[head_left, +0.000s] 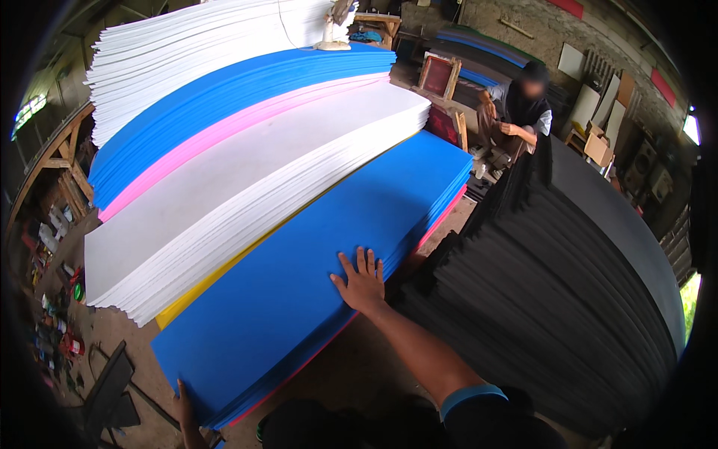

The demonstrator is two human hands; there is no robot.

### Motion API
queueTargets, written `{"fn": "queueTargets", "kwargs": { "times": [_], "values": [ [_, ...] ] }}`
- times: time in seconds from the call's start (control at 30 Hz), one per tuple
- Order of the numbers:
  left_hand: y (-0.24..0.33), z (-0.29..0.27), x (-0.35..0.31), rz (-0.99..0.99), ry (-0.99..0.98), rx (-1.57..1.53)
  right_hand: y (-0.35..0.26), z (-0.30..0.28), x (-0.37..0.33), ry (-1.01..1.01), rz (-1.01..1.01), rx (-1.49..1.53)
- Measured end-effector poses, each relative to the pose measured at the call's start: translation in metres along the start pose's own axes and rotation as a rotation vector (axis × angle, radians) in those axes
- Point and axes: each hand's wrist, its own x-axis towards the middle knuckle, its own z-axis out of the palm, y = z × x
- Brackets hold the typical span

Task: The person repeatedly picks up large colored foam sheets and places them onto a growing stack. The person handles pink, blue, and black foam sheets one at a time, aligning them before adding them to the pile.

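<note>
I believe I am inside a workshop, one which serves also for storage. Around me are high stacks of large sheets: the white sheets [187,67], the blue sheets [299,239] and the black sheets [553,292], more than a home would keep. The wall [497,22] behind is rough and stained, and near it stands a cardboard box [597,149]. At the left, rough wooden beams [67,161] make a frame, and many small things [63,322] lie scattered on the dull, worn floor [142,329].
</note>
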Motion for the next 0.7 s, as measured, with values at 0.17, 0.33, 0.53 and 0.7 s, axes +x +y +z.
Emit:
{"fn": "queueTargets", "kwargs": {
  "times": [0.17,0.33,0.53,0.7],
  "values": [
    [0.022,0.007,-0.004,0.059,0.001,0.024,0.001,-0.008,0.007,-0.097,0.006,-0.028],
    [0.119,0.069,-0.052,0.427,0.112,0.755,0.01,-0.048,0.012,-0.299,-0.021,-0.046],
    [0.252,0.225,-0.164,0.912,-0.411,0.783,0.026,-0.137,-0.031,0.019,-0.201,-0.158],
    [0.372,0.281,-0.255,1.351,-0.869,0.594,0.066,-0.268,-0.126,0.619,-0.428,-0.205]
  ]
}}
